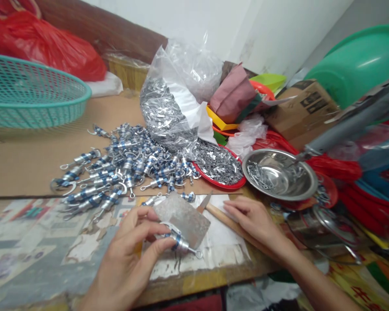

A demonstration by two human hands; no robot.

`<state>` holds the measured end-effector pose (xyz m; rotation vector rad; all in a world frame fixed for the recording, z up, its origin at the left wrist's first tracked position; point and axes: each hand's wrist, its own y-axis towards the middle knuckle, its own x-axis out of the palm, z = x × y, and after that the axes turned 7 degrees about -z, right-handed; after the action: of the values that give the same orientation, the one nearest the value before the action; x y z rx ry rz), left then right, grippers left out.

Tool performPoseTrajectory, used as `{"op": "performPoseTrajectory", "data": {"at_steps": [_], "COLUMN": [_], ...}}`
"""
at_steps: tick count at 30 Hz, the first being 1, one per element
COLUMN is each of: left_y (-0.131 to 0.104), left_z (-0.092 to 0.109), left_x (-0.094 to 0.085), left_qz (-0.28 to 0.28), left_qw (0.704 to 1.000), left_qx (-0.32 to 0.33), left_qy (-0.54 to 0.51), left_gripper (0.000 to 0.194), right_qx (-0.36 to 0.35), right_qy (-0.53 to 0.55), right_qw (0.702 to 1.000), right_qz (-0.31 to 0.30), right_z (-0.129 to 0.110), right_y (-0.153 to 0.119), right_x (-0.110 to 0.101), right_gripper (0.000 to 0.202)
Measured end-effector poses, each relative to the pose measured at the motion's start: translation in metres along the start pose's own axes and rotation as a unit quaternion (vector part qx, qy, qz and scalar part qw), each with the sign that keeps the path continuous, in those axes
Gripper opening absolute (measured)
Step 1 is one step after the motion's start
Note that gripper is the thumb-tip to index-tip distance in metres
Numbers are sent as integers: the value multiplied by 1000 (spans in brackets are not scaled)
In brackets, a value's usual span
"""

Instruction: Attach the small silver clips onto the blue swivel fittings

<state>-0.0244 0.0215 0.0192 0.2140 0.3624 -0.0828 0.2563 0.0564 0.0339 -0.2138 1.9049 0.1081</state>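
Between the thumb and fingers of my left hand (132, 246) is a small silver metal fitting with blue bands (180, 242), a hook at one end and a ring at the other. It is held over the near edge of a flat grey metal block (191, 216). My right hand (254, 220) lies over a wooden handle (222, 216), its fingers loosely stretched out; whether it touches the handle is hard to tell. A pointed blade (204, 202) shows at the handle's far end. A heap of similar fittings (132, 160) lies beyond my left hand.
Small metal pieces fill a red dish (236, 185) and a clear plastic bag (165, 114). To the right stands a steel bowl (280, 190) with some metal parts, beneath a grey bar (350, 119). A turquoise basket (35, 114) is at left, a cardboard box (303, 116) at back right.
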Motion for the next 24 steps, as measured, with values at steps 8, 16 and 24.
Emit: {"op": "performPoseTrajectory", "data": {"at_steps": [8, 16, 24], "left_y": [12, 6, 4], "left_z": [9, 5, 5], "left_x": [-3, -11, -3], "left_qz": [-80, -69, -5], "left_qw": [996, 998, 999], "left_qx": [-33, -15, 4], "left_qy": [-12, 2, -32], "left_gripper": [10, 11, 28], "right_qx": [52, -4, -298], "right_qy": [-83, -1, 295], "right_qw": [993, 989, 902], "right_qz": [69, 150, 100], "right_z": [21, -17, -106], "right_y": [108, 74, -5], "right_x": [-4, -10, 20], "right_gripper": [23, 16, 24]}}
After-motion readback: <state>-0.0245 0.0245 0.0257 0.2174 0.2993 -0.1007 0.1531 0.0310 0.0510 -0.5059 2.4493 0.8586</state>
